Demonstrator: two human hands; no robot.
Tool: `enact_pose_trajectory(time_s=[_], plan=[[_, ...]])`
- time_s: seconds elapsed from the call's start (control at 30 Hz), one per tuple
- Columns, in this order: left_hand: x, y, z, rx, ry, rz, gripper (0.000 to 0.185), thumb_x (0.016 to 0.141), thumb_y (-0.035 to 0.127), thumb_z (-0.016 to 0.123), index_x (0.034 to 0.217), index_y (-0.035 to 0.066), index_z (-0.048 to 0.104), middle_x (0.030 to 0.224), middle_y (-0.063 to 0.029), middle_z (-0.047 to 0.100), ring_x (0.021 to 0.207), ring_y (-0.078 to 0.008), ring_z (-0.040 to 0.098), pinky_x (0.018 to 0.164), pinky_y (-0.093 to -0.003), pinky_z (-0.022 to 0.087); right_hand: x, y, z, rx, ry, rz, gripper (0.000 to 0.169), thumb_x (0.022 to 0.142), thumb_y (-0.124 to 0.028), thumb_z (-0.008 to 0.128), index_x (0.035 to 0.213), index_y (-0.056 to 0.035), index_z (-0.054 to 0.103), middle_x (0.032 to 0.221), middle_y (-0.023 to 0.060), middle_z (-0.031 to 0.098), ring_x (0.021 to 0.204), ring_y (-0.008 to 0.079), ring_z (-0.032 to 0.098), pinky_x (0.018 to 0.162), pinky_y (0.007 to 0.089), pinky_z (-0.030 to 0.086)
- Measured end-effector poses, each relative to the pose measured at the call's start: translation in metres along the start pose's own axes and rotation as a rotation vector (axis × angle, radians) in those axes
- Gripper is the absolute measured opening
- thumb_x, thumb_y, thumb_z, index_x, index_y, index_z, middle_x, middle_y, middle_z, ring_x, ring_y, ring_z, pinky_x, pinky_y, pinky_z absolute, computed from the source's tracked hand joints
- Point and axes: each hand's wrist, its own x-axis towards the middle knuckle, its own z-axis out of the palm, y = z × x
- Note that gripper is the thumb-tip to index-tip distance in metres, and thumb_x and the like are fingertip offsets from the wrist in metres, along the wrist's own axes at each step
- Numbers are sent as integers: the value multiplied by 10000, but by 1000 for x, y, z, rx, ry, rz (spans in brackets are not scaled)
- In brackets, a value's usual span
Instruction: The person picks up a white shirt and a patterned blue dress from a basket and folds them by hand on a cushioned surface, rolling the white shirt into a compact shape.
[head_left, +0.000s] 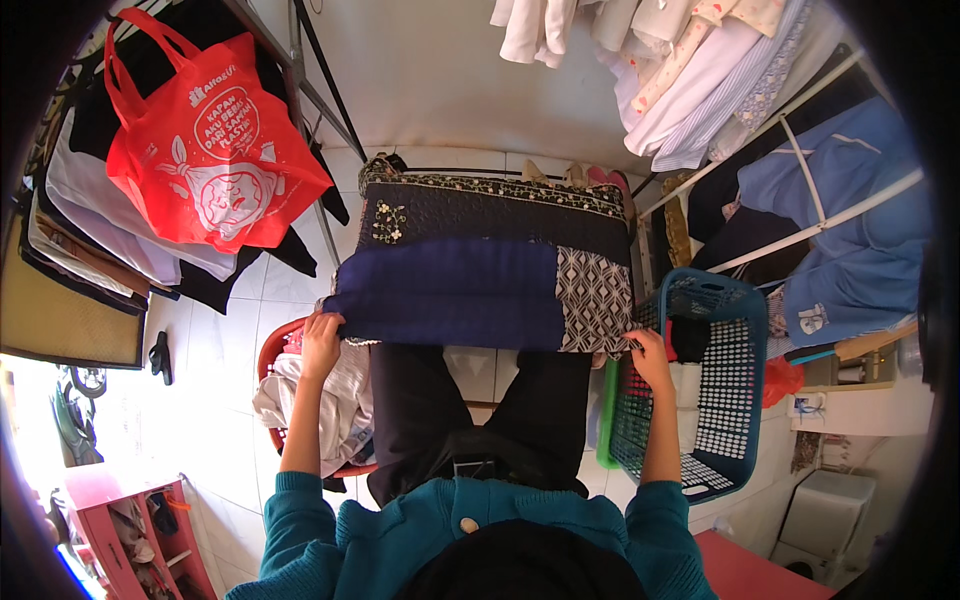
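A dark blue cloth (450, 292) with a black-and-white patterned end (595, 296) lies flat in front of me. My left hand (322, 341) pinches its near left corner. At the near right corner, my right hand (649, 352) grips the patterned end between thumb and fingers. Under the cloth is a black quilted cover (480, 206) with flower embroidery and a floral border along its far side. What supports this cover is mostly hidden. The cloth's near edge hangs just above my knees.
Left of my legs stands a red basket (264, 360) heaped with light laundry (341, 405). A teal perforated plastic basket (757, 390) holding folded cloths is at the right. Clothes (712, 82) hang on a metal rack (817, 225); a red tote bag (217, 142) hangs at left.
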Motion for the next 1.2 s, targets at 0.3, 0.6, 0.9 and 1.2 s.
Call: enact_pose_trajectory(time_s=[0.3, 0.6, 0.9, 1.2], plan=[[46, -24, 6, -129, 119, -140, 208, 783, -42, 482, 945, 43, 580, 899, -126, 611, 924, -329, 559, 858, -408, 406, 50, 3, -4, 458, 190, 105, 278, 760, 61, 463, 1000, 7, 593, 950, 85, 625, 952, 162, 571, 828, 255, 421], [141, -66, 50, -26, -16, -237, 130, 857, 75, 504, 945, 39, 592, 916, -156, 641, 889, -346, 605, 746, -415, 455, 149, 60, 42, 230, 408, 502, 249, 905, -112, 515, 1142, -41, 540, 1015, 128, 612, 931, 267, 583, 821, 356, 445], [133, -45, 65, 395, 215, -348, 248, 788, 80, 529, 1021, 131, 594, 974, -66, 605, 969, -243, 557, 884, -432, 347, 154, 34, 54, -66, 365, 607, 280, 903, -163, 502, 1166, -71, 530, 1024, 194, 620, 913, 374, 598, 783, 452, 479], [119, 130, 93, 65, -117, 63, 588, 854, 385, 547, 1392, 225, 374, 1481, -57, 282, 1376, -240, 233, 1084, -575, 75, 156, 25, 52, -365, 490, 702, 219, 861, -230, 566, 1027, -99, 625, 1032, 123, 616, 935, 317, 599, 778, 473, 466]])
